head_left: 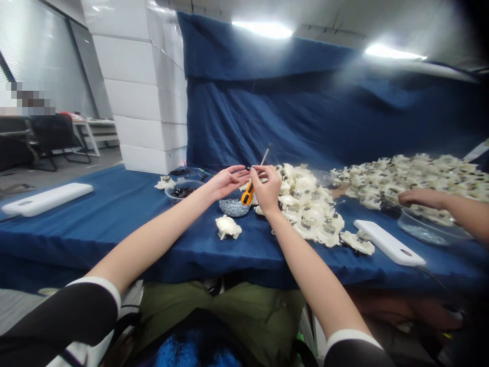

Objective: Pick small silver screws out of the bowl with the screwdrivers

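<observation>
Holding both bare hands raised together over the desk (pixel 126 204), a long one draped in dark blue cloth, we have our right hand (pixel 267 189) wrapped round a screwdriver (pixel 248 193) with an orange plastic handle and a thin metal shaft. That grip is closed on the handle, and the shaft slants up and to the right above the knuckles. Our left hand (pixel 228 181) meets it from the other side with a narrow grip, its fingertips (pixel 244 173) drawn together at a tiny dark bit just beside the top of the handle. We cannot tell whether they truly hold it.

Right below the hands stands a small clear bowl of silvery screws (pixel 234 207). To its left is a clear round bowl of small black pieces (pixel 183 192). A single cream-white moulded plastic part (pixel 228 227) lies on the cloth between our forearms. A heap of cream-white parts (pixel 311 206) spreads just beside our right wrist, and a second heap (pixel 405 176) lies farther right.

A co-worker's hand (pixel 418 198) rests at the near edge of that second heap, near a wide clear bowl (pixel 431 229). A flat white oblong slab (pixel 387 243) lies between the first heap and that bowl, and a similar white slab (pixel 48 198) lies at the far left. Behind the desk hangs a dark blue curtain (pixel 324 122), next to a white stacked column (pixel 141 102).
</observation>
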A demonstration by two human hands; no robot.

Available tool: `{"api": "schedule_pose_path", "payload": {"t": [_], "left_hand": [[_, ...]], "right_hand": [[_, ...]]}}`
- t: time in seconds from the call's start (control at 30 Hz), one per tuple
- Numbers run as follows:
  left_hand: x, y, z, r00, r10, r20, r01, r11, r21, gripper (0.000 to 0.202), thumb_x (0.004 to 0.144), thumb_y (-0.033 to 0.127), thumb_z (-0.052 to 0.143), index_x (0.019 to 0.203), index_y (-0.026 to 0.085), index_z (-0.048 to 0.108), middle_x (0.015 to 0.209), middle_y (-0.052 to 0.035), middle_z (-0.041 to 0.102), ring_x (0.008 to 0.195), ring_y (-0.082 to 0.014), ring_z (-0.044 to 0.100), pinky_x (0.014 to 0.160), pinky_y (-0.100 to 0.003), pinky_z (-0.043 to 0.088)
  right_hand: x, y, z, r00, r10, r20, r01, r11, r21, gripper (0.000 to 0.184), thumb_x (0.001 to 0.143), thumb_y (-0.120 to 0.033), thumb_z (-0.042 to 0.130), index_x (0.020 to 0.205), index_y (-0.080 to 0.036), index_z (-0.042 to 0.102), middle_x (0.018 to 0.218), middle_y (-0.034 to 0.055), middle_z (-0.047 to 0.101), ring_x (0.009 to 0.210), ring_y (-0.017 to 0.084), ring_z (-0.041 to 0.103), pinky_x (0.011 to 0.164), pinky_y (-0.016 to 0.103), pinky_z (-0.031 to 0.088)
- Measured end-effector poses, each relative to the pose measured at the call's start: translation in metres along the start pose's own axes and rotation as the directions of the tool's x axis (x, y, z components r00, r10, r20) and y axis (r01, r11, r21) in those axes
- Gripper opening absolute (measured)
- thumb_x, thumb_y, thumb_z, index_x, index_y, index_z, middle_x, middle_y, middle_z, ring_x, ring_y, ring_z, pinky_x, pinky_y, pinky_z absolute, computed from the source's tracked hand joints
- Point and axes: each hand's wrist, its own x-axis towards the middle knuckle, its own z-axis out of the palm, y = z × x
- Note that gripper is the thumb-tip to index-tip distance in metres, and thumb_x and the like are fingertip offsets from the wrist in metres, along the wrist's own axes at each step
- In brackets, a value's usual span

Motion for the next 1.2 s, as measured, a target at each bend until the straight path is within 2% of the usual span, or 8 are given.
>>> {"api": "schedule_pose_path", "payload": {"t": [0.2,0.37,0.5,0.73,0.87,0.97,1.07,1.2], "left_hand": [[0.003,0.001,-0.003,0.999,-0.039,0.003,0.039,0.998,-0.041,0.069,0.058,-0.018,0.037,0.118,0.01,0.057,0.12,-0.0181,0.069,0.115,-0.0253,0.072,0.095,-0.034,0.06],[0.0,0.005,-0.003,0.994,-0.101,-0.041,0.099,0.994,-0.045,0.069,0.059,-0.016,0.038,0.12,0.009,0.056,0.105,-0.0156,0.069,0.087,-0.0177,0.073,0.054,-0.016,0.051],[-0.003,0.008,-0.002,0.984,-0.162,-0.075,0.156,0.985,-0.07,0.064,0.056,-0.014,0.04,0.115,0.01,0.053,0.089,-0.0089,0.063,0.053,-0.0074,0.055,0.039,-0.012,0.033],[-0.004,0.012,-0.001,0.982,-0.172,-0.076,0.164,0.981,-0.105,0.042,0.06,-0.008,0.044,0.095,0.015,0.048,0.072,0.001,0.049,0.04,-0.0046,0.034,0.034,-0.014,0.024],[-0.002,0.008,-0.002,0.981,-0.156,-0.117,0.145,0.985,-0.095,0.052,0.061,-0.013,0.041,0.104,0.015,0.05,0.083,-0.0038,0.06,0.051,-0.0072,0.053,0.039,-0.014,0.034],[0.002,0.003,-0.004,0.984,-0.132,-0.117,0.124,0.989,-0.08,0.067,0.061,-0.018,0.036,0.117,0.015,0.052,0.109,-0.0114,0.068,0.086,-0.0137,0.072,0.056,-0.015,0.05],[0.004,0.0,-0.006,0.987,-0.129,-0.098,0.12,0.989,-0.089,0.078,0.062,-0.02,0.033,0.129,0.016,0.052,0.128,-0.0142,0.066,0.11,-0.0169,0.072,0.068,-0.015,0.054],[0.005,-0.001,-0.005,0.986,-0.132,-0.099,0.118,0.984,-0.13,0.085,0.066,-0.02,0.032,0.14,0.018,0.049,0.141,-0.0162,0.061,0.118,-0.018,0.07,0.083,-0.019,0.06]], "right_hand": [[0.0,-0.001,0.0,1.0,0.011,0.005,-0.011,1.0,0.001,0.014,0.093,-0.032,0.066,0.095,-0.02,0.072,0.092,0.0032,0.066,0.076,0.015,0.064,0.073,0.032,0.055],[0.0,-0.002,0.0,1.0,0.01,0.003,-0.01,1.0,-0.006,0.015,0.093,-0.034,0.065,0.094,-0.021,0.072,0.091,0.0029,0.066,0.075,0.015,0.064,0.073,0.031,0.055],[0.0,-0.001,0.001,1.0,0.014,0.005,-0.014,1.0,-0.014,0.016,0.093,-0.036,0.066,0.094,-0.021,0.073,0.09,0.003,0.066,0.074,0.015,0.064,0.073,0.031,0.055],[0.0,-0.001,0.001,1.0,0.017,0.006,-0.017,1.0,0.001,0.016,0.093,-0.034,0.067,0.094,-0.02,0.073,0.089,0.0019,0.065,0.072,0.014,0.063,0.072,0.03,0.054],[0.0,-0.001,0.0,1.0,0.021,0.011,-0.021,1.0,-0.003,0.016,0.093,-0.035,0.066,0.094,-0.021,0.073,0.09,0.0022,0.065,0.074,0.014,0.064,0.073,0.031,0.054],[0.0,-0.002,0.0,1.0,0.017,0.011,-0.017,1.0,0.015,0.015,0.093,-0.034,0.066,0.094,-0.02,0.073,0.091,0.0025,0.066,0.076,0.014,0.064,0.073,0.031,0.055],[0.0,-0.002,0.0,1.0,0.016,0.016,-0.016,1.0,0.019,0.015,0.093,-0.034,0.066,0.094,-0.021,0.073,0.091,0.0025,0.066,0.075,0.014,0.064,0.073,0.031,0.055],[0.0,-0.002,0.0,1.0,0.017,0.02,-0.017,1.0,-0.007,0.015,0.093,-0.034,0.065,0.095,-0.021,0.072,0.093,0.0031,0.067,0.076,0.015,0.064,0.073,0.031,0.055]]}}
